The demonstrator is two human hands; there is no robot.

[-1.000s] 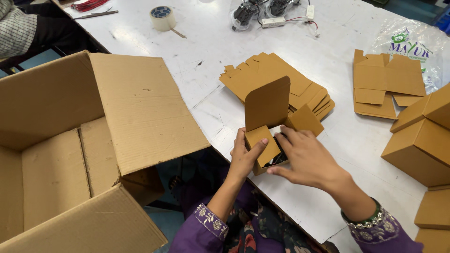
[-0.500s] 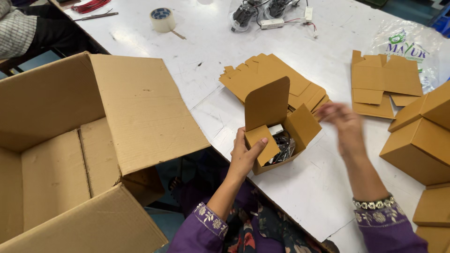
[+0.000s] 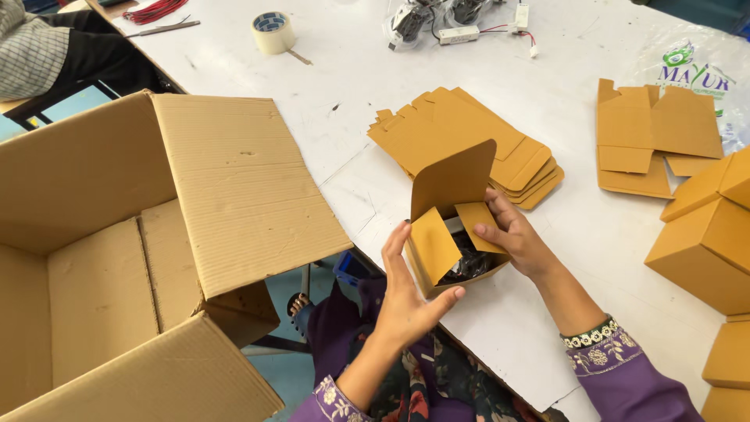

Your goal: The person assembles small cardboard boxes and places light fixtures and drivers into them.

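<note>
Both hands steadied the small box (image 3: 453, 242): my left hand (image 3: 410, 293) cupped its near side, my right hand (image 3: 516, 238) pinched a side flap (image 3: 478, 225) inward over the contents.

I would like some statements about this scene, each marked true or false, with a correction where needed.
1. Both hands are on the small brown box. True.
2. The small box's top lid is closed. False: it stands open.
3. The left hand holds the box's near corner. True.
4. The tape roll lies inside the large carton. False: it lies on the white table.
5. The right hand presses a side flap. True.
</note>
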